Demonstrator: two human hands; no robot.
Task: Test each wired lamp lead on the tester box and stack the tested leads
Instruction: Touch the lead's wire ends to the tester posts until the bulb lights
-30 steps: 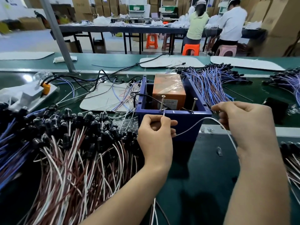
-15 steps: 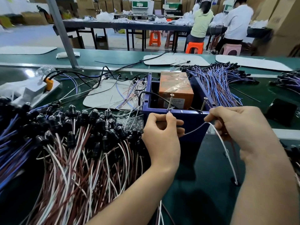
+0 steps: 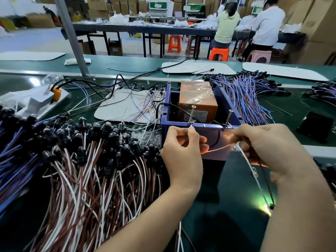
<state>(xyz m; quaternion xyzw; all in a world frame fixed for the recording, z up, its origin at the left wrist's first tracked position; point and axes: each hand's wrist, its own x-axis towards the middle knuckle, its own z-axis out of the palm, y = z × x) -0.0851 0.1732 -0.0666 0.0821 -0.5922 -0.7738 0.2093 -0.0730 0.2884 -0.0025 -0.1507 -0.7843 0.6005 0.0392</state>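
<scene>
Lead [image 3: 258,180] is held across the front rim of the box [image 3: 164,113]. Its white end is pinched by the left hand [image 3: 181,151] at the left screw [image 3: 191,114], and its brown end by the right hand [image 3: 269,148] at the right screw [image 3: 228,118]; contact there is hidden by fingers. From the right hand the lead is run down and back toward the person. The lit lamp [image 3: 268,209] lies low right beside the right forearm, so the right hand is nearer. A brown-white pile [image 3: 81,170] is seen left, well apart. Half a second ago the lamp was dark; now a glow is thrown on the box front.
</scene>
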